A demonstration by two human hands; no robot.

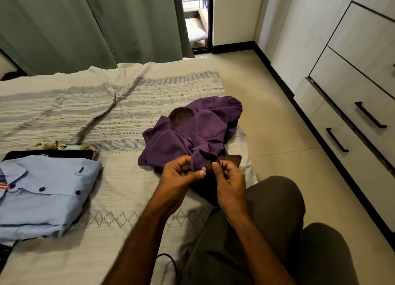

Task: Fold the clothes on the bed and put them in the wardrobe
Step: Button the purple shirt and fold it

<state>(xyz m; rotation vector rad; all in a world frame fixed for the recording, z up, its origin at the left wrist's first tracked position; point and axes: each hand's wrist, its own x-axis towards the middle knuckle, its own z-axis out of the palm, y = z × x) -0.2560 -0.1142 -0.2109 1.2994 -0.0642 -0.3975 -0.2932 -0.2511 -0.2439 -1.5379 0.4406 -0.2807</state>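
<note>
We pinched the purple shirt (192, 132) at its button edge with both hands, left hand (181, 177) by the small pale button (203, 168) and right hand (229, 177) opposite. It lay crumpled on the bed (106, 113) at about one o'clock from us, the wardrobe (352, 81) at three. We judged it best to fasten the placket squarely before flattening it.

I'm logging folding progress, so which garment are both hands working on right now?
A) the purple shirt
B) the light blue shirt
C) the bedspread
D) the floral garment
A: the left hand and the right hand both pinch the purple shirt at a button.
</note>
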